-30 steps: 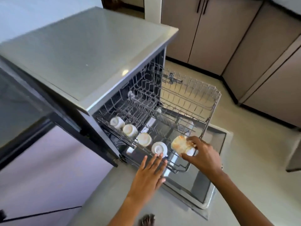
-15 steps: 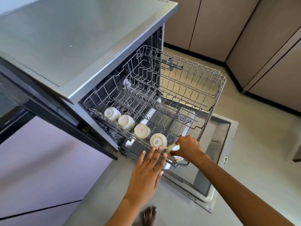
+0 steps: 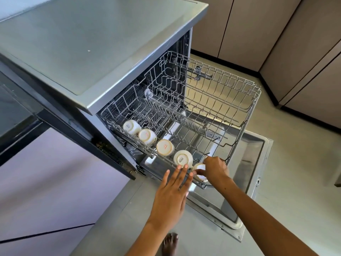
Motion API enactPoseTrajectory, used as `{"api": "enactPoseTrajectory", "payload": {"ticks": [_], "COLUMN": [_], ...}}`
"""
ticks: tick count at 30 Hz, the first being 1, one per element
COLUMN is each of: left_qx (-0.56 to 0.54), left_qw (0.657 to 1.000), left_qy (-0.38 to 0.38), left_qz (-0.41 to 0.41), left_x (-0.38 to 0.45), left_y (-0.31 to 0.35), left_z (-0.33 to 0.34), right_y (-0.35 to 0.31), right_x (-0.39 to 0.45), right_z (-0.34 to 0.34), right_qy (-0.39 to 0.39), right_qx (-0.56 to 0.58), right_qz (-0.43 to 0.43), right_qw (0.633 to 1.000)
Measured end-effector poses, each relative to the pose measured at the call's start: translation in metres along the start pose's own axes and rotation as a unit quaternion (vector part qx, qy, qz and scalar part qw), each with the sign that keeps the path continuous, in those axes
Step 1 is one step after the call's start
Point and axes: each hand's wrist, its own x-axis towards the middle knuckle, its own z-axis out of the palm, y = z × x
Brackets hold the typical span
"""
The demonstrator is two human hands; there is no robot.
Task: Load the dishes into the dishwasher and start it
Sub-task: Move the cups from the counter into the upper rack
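- right hand is closed round a small white cup, inverted or nearly so, at the near right corner of the pulled-out upper rack; the cup sits last in a row along the rack's near edge.
- left hand is flat and open, fingers spread, holding nothing; fingertips reach the rack's near rail, just beside the fourth cup.
- three more cups stand base-up further along the row: third cup, second cup, first cup. all five look like glazed ceramic.
- we judge the cup light, rigid and brittle; glaze probably slick, more so if wet. a knock against wire or a neighbouring cup could chip it.
- best hold, in our view: round the side wall near the base, as now, letting the rim settle on the wires before letting go.
- the rack looks like stiff wire but rides on runners, so we expect it may roll under a push.
- hidden: the palm covers most of the held cup, so we cannot tell whether it rests fully on the rack, or whether it has a handle.
- the dishwasher interior behind the rack is dark; the lower rack cannot be made out.
- the open door lies flat below; no control panel is visible.
- no other dishes waiting to be loaded are in view.
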Motion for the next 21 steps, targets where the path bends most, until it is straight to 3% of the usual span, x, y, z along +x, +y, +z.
{"api": "enactPoseTrajectory", "payload": {"ticks": [4, 9, 13, 16, 21], "left_qx": [0.024, 0.037, 0.0, -0.011, 0.057], "left_qw": [1.0, 0.999, 0.997, 0.989, 0.97], "left_qy": [0.002, -0.017, 0.023, 0.047, 0.095], "left_qz": [0.001, -0.003, -0.08, -0.142, -0.216], "left_x": [0.001, 0.001, -0.012, -0.038, -0.105], "left_y": [0.001, 0.001, 0.008, 0.012, 0.002], "left_z": [-0.001, -0.009, -0.038, -0.087, -0.2], "right_y": [-0.004, 0.001, 0.002, -0.018, -0.097], "right_x": [-0.017, -0.06, -0.095, -0.124, -0.209], "right_z": [-0.008, -0.02, -0.024, -0.04, -0.101], "right_qy": [0.059, 0.207, 0.278, 0.28, 0.311], "right_qx": [-0.074, 0.078, 0.135, 0.166, 0.241], "right_qz": [-0.05, -0.124, -0.172, -0.228, -0.336], "right_qw": [0.994, 0.967, 0.935, 0.918, 0.856]}}
